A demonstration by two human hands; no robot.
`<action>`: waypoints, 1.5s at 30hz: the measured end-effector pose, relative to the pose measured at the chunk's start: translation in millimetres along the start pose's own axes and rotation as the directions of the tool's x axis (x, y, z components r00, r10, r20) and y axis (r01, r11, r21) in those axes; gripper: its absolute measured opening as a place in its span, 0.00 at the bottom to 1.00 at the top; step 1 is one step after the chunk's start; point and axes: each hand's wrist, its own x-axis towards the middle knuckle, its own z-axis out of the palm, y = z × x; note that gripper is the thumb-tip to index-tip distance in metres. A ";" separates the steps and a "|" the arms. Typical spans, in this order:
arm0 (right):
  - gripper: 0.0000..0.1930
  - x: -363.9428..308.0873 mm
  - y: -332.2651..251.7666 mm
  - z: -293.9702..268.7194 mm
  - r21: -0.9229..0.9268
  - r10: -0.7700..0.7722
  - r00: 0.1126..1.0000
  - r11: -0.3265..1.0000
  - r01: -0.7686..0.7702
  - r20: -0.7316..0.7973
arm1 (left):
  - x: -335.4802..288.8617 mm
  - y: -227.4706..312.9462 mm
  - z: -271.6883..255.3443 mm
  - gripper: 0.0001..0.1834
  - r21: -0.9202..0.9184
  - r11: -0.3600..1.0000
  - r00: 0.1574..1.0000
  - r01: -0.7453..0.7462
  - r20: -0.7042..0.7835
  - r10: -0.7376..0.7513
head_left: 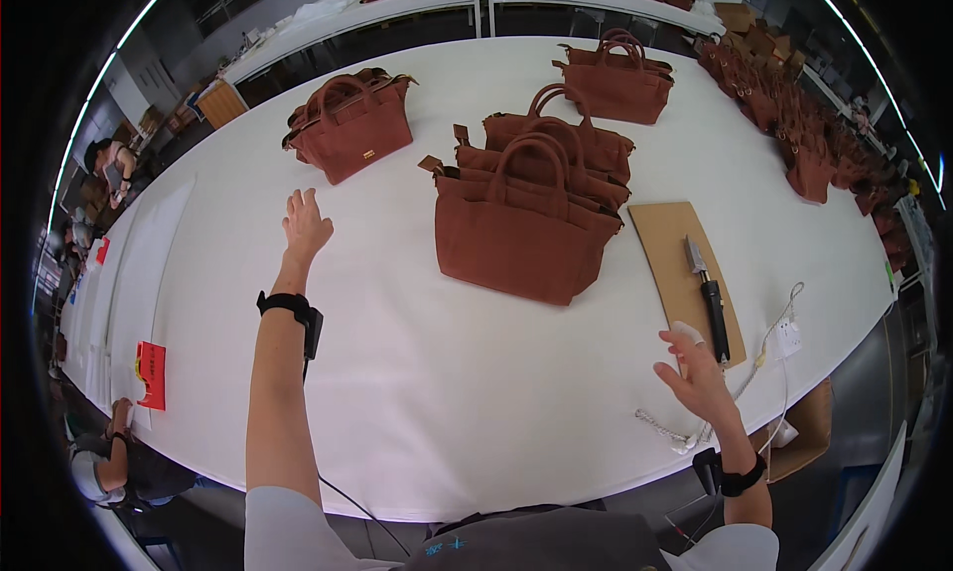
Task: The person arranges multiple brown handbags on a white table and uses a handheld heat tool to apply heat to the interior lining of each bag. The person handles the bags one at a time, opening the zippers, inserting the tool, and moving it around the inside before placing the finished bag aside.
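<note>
My left hand (306,223) is stretched out over the white table, fingers apart and holding nothing. Just beyond its fingertips stands a reddish-brown handbag (349,129) with a small metal plate on its front. My right hand (700,377) hovers at the near end of a brown cardboard sheet (667,248), its fingers spread. Something white (687,333) covers or touches a fingertip there; I cannot tell which. On the cardboard lies a black-handled tool with a metal blade-like tip (713,303). Several matching handbags (521,233) stand in a close row at the middle.
Farther back stands another group of brown bags (620,84). A twisted cord (769,333) runs to a white socket block (787,339) at the right. Many bags (794,134) are piled at the right edge. A person (104,462) works at the left, near a red packet (151,375).
</note>
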 end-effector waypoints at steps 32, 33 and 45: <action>0.31 22.0 -14.6 235.6 -0.472 0.086 0.994 0.875 -0.107 -0.066 | 312.8 -99.0 105.5 0.25 -0.581 0.733 0.899 -0.355 0.004 0.438; 0.31 20.7 -19.5 233.0 -0.481 0.100 0.992 0.868 -0.123 -0.073 | 287.9 -95.5 91.4 0.26 -0.657 0.681 0.886 -0.322 0.044 0.461; 0.28 6.7 -13.8 237.5 -0.533 -0.005 0.981 0.840 -0.101 -0.194 | 10.0 -86.5 -104.0 0.21 -0.664 0.748 0.839 0.000 0.407 0.361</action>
